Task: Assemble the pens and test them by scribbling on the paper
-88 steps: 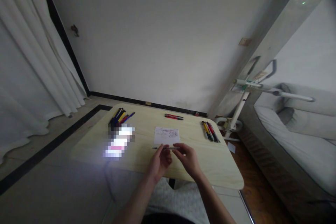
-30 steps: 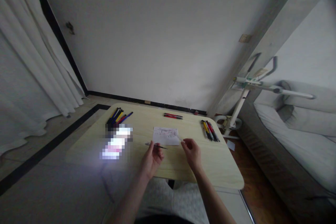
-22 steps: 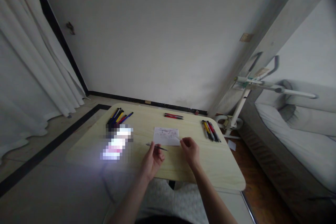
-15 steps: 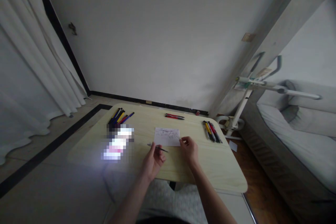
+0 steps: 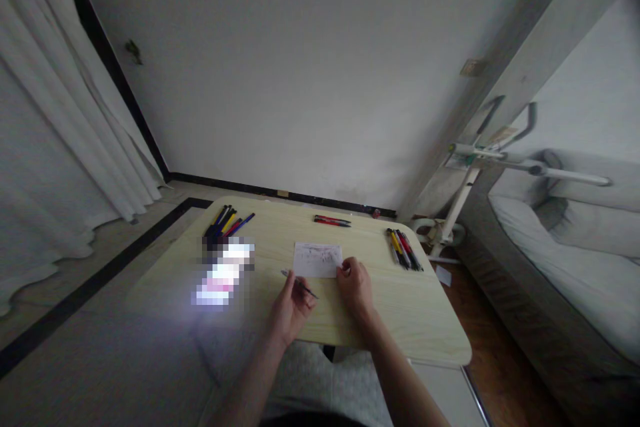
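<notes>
My left hand pinches a thin dark pen just above the pale wooden table, its tip slanting down to the right. My right hand is closed beside the lower right corner of a small white scribbled paper; what its fingers hold is too small to make out. The paper lies flat on the table just beyond both hands.
A bundle of coloured pens lies at the table's far left, beside a blurred bright patch. Two red pens lie at the far edge, several more pens on the right. A white exercise machine and a sofa stand to the right.
The hands, joined on one pen 2.9 s ago, have parted. The left keeps the dark pen, now tilted more steeply; the right has drawn in to the paper's corner.
</notes>
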`<action>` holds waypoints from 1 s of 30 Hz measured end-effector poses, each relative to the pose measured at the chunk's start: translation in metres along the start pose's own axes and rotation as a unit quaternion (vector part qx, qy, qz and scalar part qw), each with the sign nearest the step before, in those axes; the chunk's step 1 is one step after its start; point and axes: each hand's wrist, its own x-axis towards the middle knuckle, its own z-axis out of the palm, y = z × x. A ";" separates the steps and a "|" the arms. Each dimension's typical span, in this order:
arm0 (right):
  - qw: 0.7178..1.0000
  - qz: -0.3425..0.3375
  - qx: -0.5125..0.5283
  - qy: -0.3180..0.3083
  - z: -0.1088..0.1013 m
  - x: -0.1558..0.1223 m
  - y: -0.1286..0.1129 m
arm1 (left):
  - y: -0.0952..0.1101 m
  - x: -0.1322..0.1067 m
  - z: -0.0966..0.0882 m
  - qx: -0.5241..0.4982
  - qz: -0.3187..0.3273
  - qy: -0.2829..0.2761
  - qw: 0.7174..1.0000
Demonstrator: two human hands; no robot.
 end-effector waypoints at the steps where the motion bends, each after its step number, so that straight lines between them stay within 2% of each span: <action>1: 1.000 -0.002 -0.004 -0.004 0.000 0.000 -0.001 | 0.000 0.000 0.001 0.004 0.001 -0.008 1.000; 9: 0.999 -0.013 -0.018 -0.033 -0.004 0.006 -0.007 | 0.001 -0.001 0.004 0.027 -0.008 -0.034 0.999; 13: 0.999 -0.023 0.007 -0.022 -0.007 0.003 -0.009 | 0.002 -0.002 0.004 0.039 -0.013 -0.036 0.999; 18: 0.993 -0.012 0.111 -0.021 -0.013 -0.017 -0.015 | 0.001 -0.003 0.004 0.033 -0.008 -0.043 0.998; 24: 0.962 0.033 0.266 -0.057 -0.019 -0.047 -0.030 | -0.003 0.003 0.001 0.047 0.012 -0.024 0.999; 30: 0.933 0.056 0.345 -0.090 -0.021 -0.053 -0.029 | -0.008 0.004 -0.002 0.077 0.046 0.005 0.996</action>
